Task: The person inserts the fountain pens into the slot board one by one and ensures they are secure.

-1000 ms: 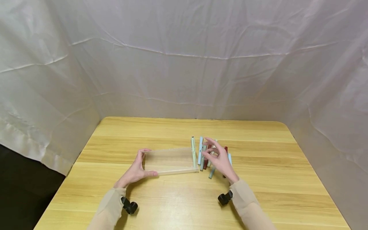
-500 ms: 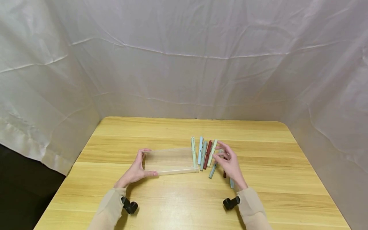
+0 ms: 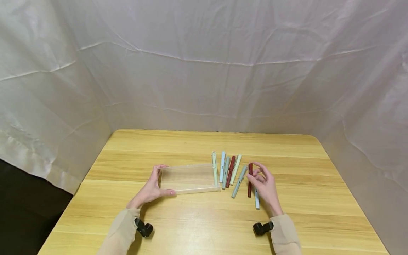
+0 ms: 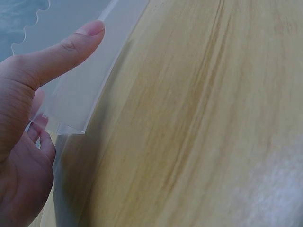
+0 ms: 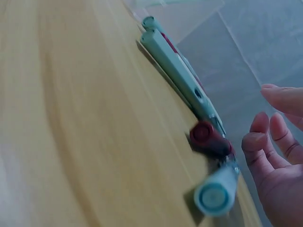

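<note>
My left hand (image 3: 151, 187) holds the left end of a clear plastic tray (image 3: 194, 191), thumb along the near wall and fingers at the far side. In the left wrist view, the thumb rests on the tray's clear wall (image 4: 85, 94). My right hand (image 3: 267, 187) hovers, fingers loosely bent, beside a dark red pen (image 3: 250, 191) and over a light blue pen (image 3: 256, 202), which it partly hides. The right wrist view shows a gap between thumb and fingers, with nothing held. Left of these lies a grey-green pen (image 3: 239, 182).
A pale green pen (image 3: 214, 170) lies at the tray's right end; whether inside, I cannot tell. Beside it lie another light blue pen (image 3: 222, 168), a grey-green pen (image 3: 225, 177), a red pen (image 3: 230, 173) and a cream-green pen (image 3: 236, 170). Pale curtains (image 3: 204, 88) surround the wooden table (image 3: 197, 223).
My right hand has moved right and toward me, passing over the row of pens to the rightmost ones. The left hand, tray and pens have stayed in place.
</note>
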A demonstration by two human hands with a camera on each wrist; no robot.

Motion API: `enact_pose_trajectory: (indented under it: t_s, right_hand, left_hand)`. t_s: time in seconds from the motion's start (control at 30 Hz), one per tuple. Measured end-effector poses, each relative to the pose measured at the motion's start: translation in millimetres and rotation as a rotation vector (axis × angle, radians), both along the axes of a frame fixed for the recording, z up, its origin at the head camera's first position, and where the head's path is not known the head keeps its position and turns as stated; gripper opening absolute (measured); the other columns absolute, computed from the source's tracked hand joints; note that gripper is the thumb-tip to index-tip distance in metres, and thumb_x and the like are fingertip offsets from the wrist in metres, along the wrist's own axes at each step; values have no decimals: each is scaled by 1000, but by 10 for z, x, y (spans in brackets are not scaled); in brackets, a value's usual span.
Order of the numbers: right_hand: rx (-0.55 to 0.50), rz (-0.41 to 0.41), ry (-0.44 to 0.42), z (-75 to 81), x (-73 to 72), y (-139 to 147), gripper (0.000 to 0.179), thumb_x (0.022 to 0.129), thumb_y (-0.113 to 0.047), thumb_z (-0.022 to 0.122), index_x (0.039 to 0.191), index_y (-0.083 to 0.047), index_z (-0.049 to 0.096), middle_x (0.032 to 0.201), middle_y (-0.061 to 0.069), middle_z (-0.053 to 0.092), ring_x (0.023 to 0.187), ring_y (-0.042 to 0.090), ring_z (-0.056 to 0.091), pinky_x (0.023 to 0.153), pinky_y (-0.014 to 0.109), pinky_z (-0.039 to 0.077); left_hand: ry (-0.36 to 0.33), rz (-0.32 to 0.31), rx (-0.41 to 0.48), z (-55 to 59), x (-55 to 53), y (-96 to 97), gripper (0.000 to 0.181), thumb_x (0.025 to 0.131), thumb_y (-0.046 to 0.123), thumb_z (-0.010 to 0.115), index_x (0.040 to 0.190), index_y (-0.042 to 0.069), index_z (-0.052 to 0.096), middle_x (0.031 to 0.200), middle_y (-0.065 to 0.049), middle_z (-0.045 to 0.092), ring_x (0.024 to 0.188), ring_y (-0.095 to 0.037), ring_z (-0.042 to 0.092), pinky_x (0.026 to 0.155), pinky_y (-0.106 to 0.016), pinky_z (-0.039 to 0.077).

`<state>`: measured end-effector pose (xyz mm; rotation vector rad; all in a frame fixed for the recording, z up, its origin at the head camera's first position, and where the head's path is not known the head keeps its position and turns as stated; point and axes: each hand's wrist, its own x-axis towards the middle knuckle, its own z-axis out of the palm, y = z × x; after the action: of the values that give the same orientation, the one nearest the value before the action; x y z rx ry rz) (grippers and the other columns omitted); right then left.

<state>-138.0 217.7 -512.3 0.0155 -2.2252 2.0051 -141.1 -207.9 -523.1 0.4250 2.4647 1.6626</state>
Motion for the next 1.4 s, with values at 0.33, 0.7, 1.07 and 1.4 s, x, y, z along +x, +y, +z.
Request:
enact_pose_trajectory:
  t_s: [0.33,0.7,1.07,1.4]
  right_hand:
    - [71,-15,-46,-72,30,193,58,87,4,73,139,6,48,86,-1,48,66,-2,53,59,12,50]
    - [155,76,-45,-114,28,298,55,87,1,75,136,7,50,81,-1,47,65,3,48,59,16,47]
    - [264,138,-87,-124,-54,393,58,86,-2,76,138,5,51,84,6,50,70,4,49,63,17,49]
    - [311,198,-158,-96,-90,422,67,90,-5,73,147,9,40,86,3,51,59,1,48,51,17,44]
  left_hand:
    - [-5,-4,6,4,7,1,100,70,13,91,144,4,25,157,-23,24,154,-52,1,123,-71,0]
    - [-12,-2,24,-4,18,0,100,69,13,92,144,3,26,157,-23,26,154,-51,1,123,-71,-1]
    - [-12,-2,19,6,13,6,100,69,13,92,144,3,25,158,-25,22,154,-52,0,123,-70,0]
    - [-8,-1,18,-1,8,6,101,69,13,92,144,3,25,158,-25,23,154,-51,1,124,-69,0]
